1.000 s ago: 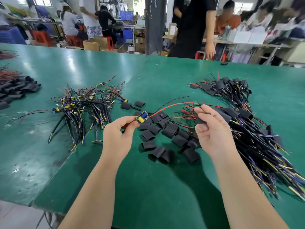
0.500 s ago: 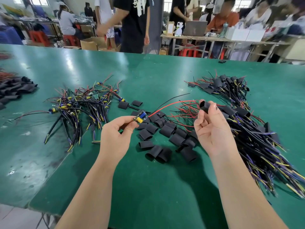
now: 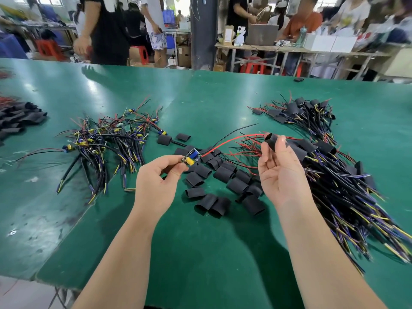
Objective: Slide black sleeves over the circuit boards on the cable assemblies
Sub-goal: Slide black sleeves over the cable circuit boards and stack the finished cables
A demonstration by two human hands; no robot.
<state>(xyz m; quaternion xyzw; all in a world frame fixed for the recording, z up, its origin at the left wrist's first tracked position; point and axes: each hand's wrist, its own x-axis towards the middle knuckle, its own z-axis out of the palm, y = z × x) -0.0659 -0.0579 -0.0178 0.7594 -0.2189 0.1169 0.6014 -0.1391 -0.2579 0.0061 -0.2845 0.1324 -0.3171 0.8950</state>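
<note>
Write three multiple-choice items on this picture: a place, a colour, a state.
1. The small circuit board with blue and yellow parts is: A) on a chair; B) in the left hand's grip; C) in a cardboard box.
2. The wire arcing from that board toward the right hand is: A) red; B) white; C) green.
3. The short black tube sleeve in the right hand is: A) over the board; B) dropped on the floor; C) held apart from the board.
Answers: 1 B, thumb and finger pinch it; 2 A, it shows red; 3 C, a gap separates them.
</note>
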